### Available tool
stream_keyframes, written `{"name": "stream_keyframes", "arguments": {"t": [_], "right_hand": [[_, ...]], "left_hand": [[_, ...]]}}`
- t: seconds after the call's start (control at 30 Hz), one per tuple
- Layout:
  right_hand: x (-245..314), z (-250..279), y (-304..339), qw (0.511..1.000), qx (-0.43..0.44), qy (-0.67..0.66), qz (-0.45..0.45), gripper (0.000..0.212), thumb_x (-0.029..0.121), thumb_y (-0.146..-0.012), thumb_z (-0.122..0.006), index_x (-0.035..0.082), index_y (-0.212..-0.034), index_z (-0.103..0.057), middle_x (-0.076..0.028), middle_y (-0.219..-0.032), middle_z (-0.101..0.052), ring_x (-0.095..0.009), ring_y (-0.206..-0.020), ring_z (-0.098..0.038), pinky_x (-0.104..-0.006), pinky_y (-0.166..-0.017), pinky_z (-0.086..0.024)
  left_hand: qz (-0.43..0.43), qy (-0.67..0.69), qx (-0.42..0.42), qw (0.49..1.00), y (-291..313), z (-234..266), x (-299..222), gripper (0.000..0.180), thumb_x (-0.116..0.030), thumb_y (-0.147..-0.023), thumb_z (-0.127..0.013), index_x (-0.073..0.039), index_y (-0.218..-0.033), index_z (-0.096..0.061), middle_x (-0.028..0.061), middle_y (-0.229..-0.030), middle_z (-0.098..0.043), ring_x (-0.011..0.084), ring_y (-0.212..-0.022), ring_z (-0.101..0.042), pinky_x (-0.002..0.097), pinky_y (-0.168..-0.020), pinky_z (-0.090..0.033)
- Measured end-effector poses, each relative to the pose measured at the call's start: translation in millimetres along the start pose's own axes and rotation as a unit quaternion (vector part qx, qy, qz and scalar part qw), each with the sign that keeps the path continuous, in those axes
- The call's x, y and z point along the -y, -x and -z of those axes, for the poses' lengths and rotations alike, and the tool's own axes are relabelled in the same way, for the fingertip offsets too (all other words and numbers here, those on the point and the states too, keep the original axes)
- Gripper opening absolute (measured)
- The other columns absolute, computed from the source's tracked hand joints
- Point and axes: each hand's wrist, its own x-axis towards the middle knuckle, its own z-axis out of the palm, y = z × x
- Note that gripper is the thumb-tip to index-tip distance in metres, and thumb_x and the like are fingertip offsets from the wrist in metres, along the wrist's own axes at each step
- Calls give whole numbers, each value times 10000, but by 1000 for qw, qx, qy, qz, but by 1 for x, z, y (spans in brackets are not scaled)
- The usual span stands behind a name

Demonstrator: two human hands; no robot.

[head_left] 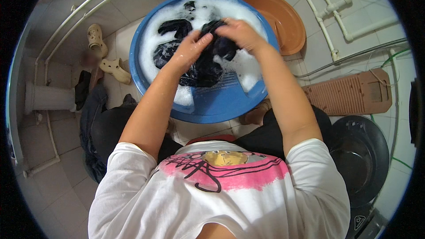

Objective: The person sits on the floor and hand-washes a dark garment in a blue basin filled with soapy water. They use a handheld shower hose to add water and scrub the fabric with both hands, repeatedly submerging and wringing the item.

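A blue plastic tub (212,108) full of white suds stands in front of me, with a ridged washboard slope on its near side. A wet black garment (203,73) lies bunched in the foam and partly on the ridges. My left hand (191,52) is closed on the cloth, thumb on top, its other fingers partly hidden. Just right of it my right hand (241,35), slightly blurred, grips a raised bunch of the same dark cloth. Suds cling to the garment, and one fold of it spreads to the left.
An orange basin (290,24) sits behind the tub at the right. A brown washboard (349,93) and a black basin (361,155) are on my right. Beige clogs (116,71) lie at the left near dark clothing (90,128). White pipes (325,35) run along the walls.
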Motion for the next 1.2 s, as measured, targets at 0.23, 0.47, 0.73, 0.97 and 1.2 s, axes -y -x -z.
{"name": "stream_keyframes", "arguments": {"t": [0.23,0.47,0.73,0.97,1.2], "right_hand": [[-44,62,-2,990,-125,68,-26,292,285,-736,-620,3,-808,-605,-106,-765,-611,-178,-677,-574,-283,-627,-452],[-35,-48,-1,950,-198,96,222,314,82,-652,-551,47,-959,-495,-71,-872,-567,-198,-758,-549,-277,-726,-445],[-47,-87,14,896,-248,301,212,285,268,-724,-592,39,-574,-514,-145,-605,-496,-323,-578,-509,-391,-539,-431],[-21,-110,32,919,-186,212,274,251,120,-730,-617,25,-558,-462,-132,-570,-471,-288,-521,-473,-359,-491,-385],[-98,9,-18,856,-399,324,61,403,390,-759,-599,30,-587,-541,-121,-816,-554,-302,-755,-532,-394,-676,-423]], "left_hand": [[13,236,-74,969,1,8,-10,430,-160,-700,-696,-49,-1078,-522,74,-941,-597,221,-829,-583,352,-761,-472],[156,512,-141,833,-25,14,31,172,-225,-843,-516,-70,-910,-548,100,-854,-606,261,-825,-592,433,-776,-492],[164,457,-151,861,-5,-20,45,264,-365,-845,-516,-111,-776,-535,40,-732,-564,157,-662,-539,315,-587,-449],[129,505,119,845,-16,18,86,177,-263,-852,-493,-105,-797,-550,39,-695,-515,182,-669,-518,342,-609,-433],[165,358,-136,909,-10,-27,18,426,-398,-872,-453,-38,-1099,-471,105,-1068,-518,242,-954,-512,382,-796,-437]]}}
